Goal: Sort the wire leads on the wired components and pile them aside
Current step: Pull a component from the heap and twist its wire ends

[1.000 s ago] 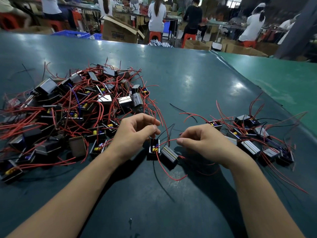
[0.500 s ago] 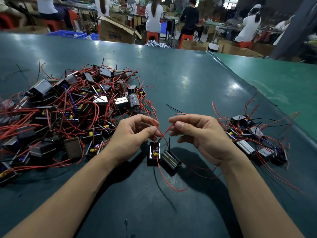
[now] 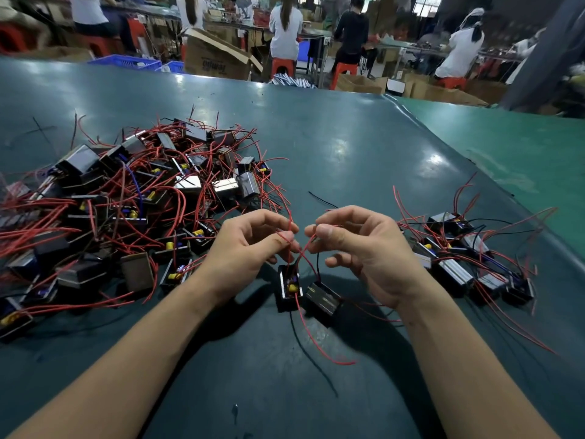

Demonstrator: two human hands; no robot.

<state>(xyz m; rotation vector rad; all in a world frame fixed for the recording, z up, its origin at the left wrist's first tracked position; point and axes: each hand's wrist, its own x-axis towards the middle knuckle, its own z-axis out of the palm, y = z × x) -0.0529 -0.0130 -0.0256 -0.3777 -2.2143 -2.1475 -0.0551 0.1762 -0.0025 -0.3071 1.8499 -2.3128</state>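
Two small black wired components lie side by side on the dark green table [image 3: 332, 144]: one open-faced component [image 3: 288, 288] with yellow and blue parts, and a closed one [image 3: 323, 297] to its right. Red wire leads [image 3: 292, 245] rise from them and cross between my hands. My left hand [image 3: 250, 248] pinches a red lead between thumb and fingers. My right hand [image 3: 357, 245] pinches another red lead just right of it. A big tangled heap of components [image 3: 126, 210] lies at the left. A smaller pile [image 3: 468, 261] lies at the right.
A loose black wire [image 3: 323, 200] lies on the table beyond my hands. A lighter green table [image 3: 522, 147] adjoins at the right. Behind the far edge are cardboard boxes [image 3: 215, 58], blue crates [image 3: 126, 62] and several people seated on red stools.
My right hand has risen off the table and moved left toward my left hand, drawing a red lead up. The two components stay where they were.
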